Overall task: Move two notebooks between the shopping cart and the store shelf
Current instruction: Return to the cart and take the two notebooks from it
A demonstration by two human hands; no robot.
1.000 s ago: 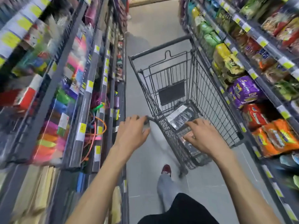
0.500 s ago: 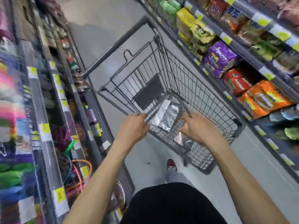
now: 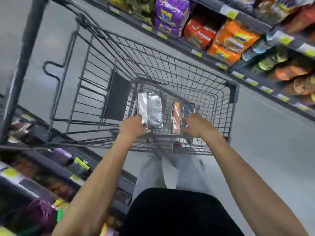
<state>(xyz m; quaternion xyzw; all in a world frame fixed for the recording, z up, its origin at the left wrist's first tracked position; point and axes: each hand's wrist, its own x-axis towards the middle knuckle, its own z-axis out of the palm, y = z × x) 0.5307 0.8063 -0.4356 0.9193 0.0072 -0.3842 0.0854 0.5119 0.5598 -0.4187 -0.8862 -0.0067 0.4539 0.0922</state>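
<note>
Early stage: silver notebook (image 3: pixel 154 109) and orange notebook (image 3: pixel 180 113) both in cart (image 3: pixel 232 92), left hand (image 3: pixel 133 126) grip pinching silver notebook, right hand (image 3: pixel 199 125) on orange notebook, grip unclear, move to shelf (image 3: pixel 51 166) pending.

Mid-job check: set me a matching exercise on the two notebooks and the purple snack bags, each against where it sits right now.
Things:
1. silver-spined notebook
2. orange-spined notebook
3. purple snack bags

Places:
A. on the store shelf
B. in the shopping cart, touched by the right hand
C. in the shopping cart, touched by the left hand

Pairs: 1-C; 2-B; 3-A
</note>
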